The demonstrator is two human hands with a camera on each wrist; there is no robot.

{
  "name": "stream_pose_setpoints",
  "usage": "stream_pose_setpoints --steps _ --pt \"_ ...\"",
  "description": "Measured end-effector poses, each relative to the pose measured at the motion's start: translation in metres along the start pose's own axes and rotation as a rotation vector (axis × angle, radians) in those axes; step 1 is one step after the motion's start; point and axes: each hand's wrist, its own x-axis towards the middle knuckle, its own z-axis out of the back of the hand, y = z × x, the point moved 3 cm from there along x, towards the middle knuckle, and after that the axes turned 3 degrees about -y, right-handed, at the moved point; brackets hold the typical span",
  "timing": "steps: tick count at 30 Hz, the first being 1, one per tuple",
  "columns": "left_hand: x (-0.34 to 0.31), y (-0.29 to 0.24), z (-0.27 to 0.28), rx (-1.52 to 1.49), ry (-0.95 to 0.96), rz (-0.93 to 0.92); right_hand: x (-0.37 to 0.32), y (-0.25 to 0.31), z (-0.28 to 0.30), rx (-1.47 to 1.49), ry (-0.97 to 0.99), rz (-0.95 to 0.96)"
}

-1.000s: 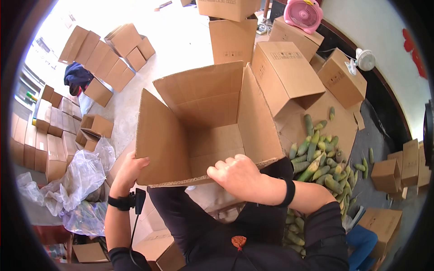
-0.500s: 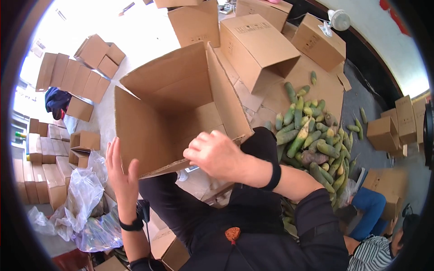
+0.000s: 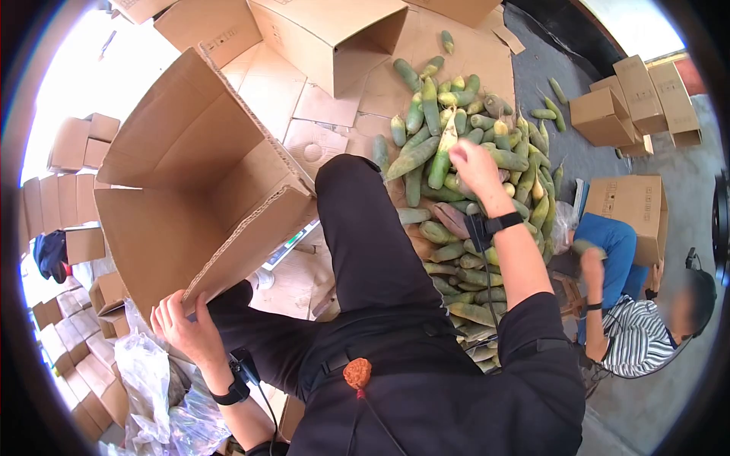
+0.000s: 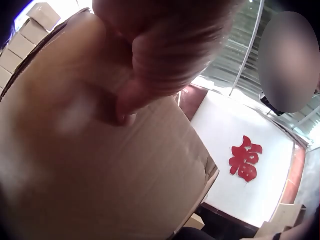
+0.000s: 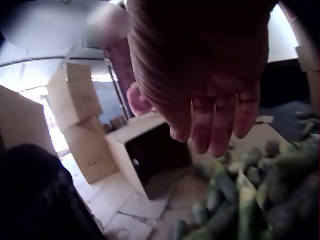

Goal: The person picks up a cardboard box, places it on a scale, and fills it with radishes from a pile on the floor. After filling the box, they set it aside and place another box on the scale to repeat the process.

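A large open-topped cardboard box [image 3: 144,243] stands tilted at the left of my legs, its inside showing bare walls. My left hand [image 3: 186,330] holds its near rim at the lower corner; in the left wrist view the thumb of that hand [image 4: 170,65] lies against the box's wall [image 4: 130,175]. Over the heap of green radishes [image 3: 414,156] hovers my right hand [image 3: 480,176], right beside a long radish with a pale yellow tip [image 3: 442,163]. The right wrist view shows this hand [image 5: 210,95] with fingers extended downward and nothing held, above the radishes [image 5: 227,187].
Another opened box [image 3: 334,38] lies on its side behind the heap. A second person [image 3: 639,334] in a striped shirt sits at the right, by another carton [image 3: 631,205]. Plastic bags [image 3: 152,380] lie at lower left near stacked boxes [image 3: 84,349]. Flattened cardboard [image 3: 312,144] covers the floor.
My right hand has left the box rim and moved right, over the radishes. The left hand, off the box half a second ago, is back at its rim. The head view has turned right.
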Motion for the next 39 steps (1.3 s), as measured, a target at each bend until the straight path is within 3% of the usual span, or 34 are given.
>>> stream_pose_setpoints --steps 5,9,13,15,17,19,21,26,29,35,39 --pt "-0.002 0.001 -0.002 -0.002 -0.043 0.004 -0.105 -0.134 -0.092 -0.229 0.318 -0.296" --pt "-0.001 -0.006 -0.004 0.005 -0.071 0.012 -0.152 -0.140 -0.141 -0.168 0.512 -0.478" --pt "-0.001 -0.008 -0.006 0.029 -0.058 0.012 -0.144 -0.137 -0.190 -0.100 0.448 -0.397" --pt "0.000 -0.008 -0.006 0.032 -0.052 0.012 -0.124 -0.129 -0.201 -0.044 0.275 -0.451" --pt "0.001 -0.007 -0.007 0.017 -0.015 0.050 -0.107 -0.118 -0.201 0.058 0.352 -0.470" --pt "0.001 -0.008 -0.007 0.023 -0.036 0.040 -0.092 -0.107 -0.204 -0.164 0.377 -0.421" --pt "0.001 -0.009 -0.007 0.024 -0.053 0.027 -0.083 -0.100 -0.202 -0.178 0.384 -0.359" --pt "-0.004 0.001 -0.008 0.019 -0.023 -0.024 -0.059 -0.079 -0.237 -0.487 0.532 0.024" --pt "-0.006 0.002 -0.009 0.010 -0.016 -0.004 -0.062 -0.065 -0.276 -0.502 0.595 0.144" --pt "-0.002 0.004 -0.007 0.012 0.032 0.040 -0.073 -0.052 -0.325 -0.538 0.790 0.161" --pt "0.006 -0.001 -0.009 0.004 0.045 0.036 -0.088 -0.059 -0.346 -0.760 0.946 0.414"
